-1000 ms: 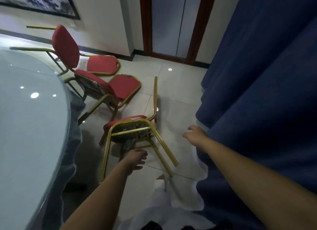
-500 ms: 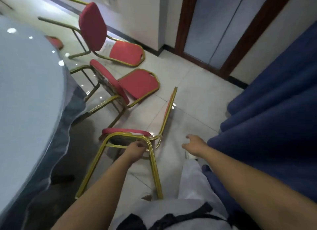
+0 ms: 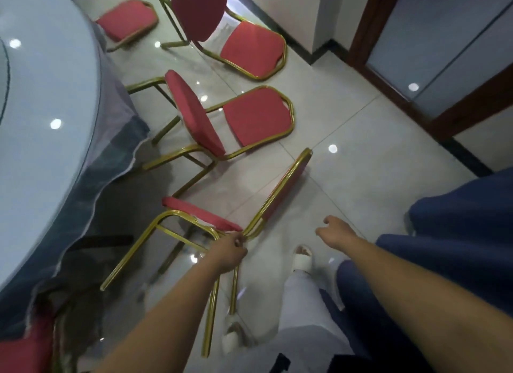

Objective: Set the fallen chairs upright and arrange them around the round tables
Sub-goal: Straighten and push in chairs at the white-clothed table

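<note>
Three red-cushioned chairs with gold frames lie tipped on the tiled floor beside the round table (image 3: 41,117). The nearest fallen chair (image 3: 200,214) rests on its back, legs pointing toward me. My left hand (image 3: 230,250) is closed around its gold frame where seat and backrest meet. My right hand (image 3: 333,233) hovers open to the right of that chair, touching nothing. A second fallen chair (image 3: 258,117) lies just beyond, and a third fallen chair (image 3: 249,47) lies farther back near the wall.
A fourth red chair seat (image 3: 125,19) shows at the table's far edge. Another red seat (image 3: 25,353) is at the bottom left. A blue-draped table (image 3: 458,233) stands on my right. A wooden-framed door (image 3: 433,53) is ahead right. My feet are on the floor below.
My left hand slid from the nearest chair's leg frame to its seat-and-back joint and closed on it. My view moved closer and tilted down. My right hand stayed open.
</note>
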`<state>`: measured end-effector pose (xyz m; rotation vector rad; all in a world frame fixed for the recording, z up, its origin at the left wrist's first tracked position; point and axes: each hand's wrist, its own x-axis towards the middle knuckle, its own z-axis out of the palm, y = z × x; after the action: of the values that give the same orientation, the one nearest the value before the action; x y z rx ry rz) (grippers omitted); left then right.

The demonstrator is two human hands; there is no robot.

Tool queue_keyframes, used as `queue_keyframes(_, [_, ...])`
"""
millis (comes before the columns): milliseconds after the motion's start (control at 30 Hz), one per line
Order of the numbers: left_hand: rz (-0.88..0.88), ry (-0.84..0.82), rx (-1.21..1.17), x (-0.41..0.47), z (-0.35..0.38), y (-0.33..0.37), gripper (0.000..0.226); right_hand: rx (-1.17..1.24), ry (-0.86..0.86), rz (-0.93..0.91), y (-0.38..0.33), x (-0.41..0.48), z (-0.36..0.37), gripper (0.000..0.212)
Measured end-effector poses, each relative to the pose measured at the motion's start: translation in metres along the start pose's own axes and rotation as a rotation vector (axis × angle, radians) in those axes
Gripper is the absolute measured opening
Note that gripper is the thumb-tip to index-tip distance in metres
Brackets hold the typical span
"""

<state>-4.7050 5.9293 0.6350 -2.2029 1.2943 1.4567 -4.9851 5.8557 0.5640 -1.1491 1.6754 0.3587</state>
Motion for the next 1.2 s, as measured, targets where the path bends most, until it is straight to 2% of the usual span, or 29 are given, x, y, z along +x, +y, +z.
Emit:
queue_keyframes(133, [0.023, -0.01, -0.012, 0.016, 0.009, 0.047, 0.038, -0.022, -0.034, 0.023, 0.018, 0.007, -0.026, 0.064])
queue_keyframes(300, [0.003, -0.069, -0.011, 0.042, 0.008, 0.076, 0.052, 0.025, -0.029, 0.008, 0.021, 0.023, -0.065, 0.064])
queue_keyframes(633, [-0.054, -0.033, -0.071, 0.161, -0.023, 0.145, 0.054, -0.091, 0.055, -0.024, -0.008, 0.079, -0.183, 0.064])
queue_keyframes(767, [-0.012, -0.085, -0.077, 0.237, -0.034, 0.202, 0.049, -0.097, 0.075, 0.007, -0.026, 0.124, -0.229, 0.06])
queue_keyframes(900, [-0.021, -0.131, -0.11, 0.309, -0.036, 0.248, 0.041, -0.068, 0.01, 0.084, -0.043, 0.186, -0.259, 0.063])
queue_keyframes(1100, [-0.119, -0.078, -0.072, 0.403, -0.033, 0.282, 0.063, -0.006, 0.016, 0.047, -0.077, 0.287, -0.275, 0.056])
queue_keyframes(1200, [-0.13, -0.095, -0.009, 0.434, -0.017, 0.288, 0.063, -0.07, -0.017, 0.002, -0.078, 0.33, -0.272, 0.058])
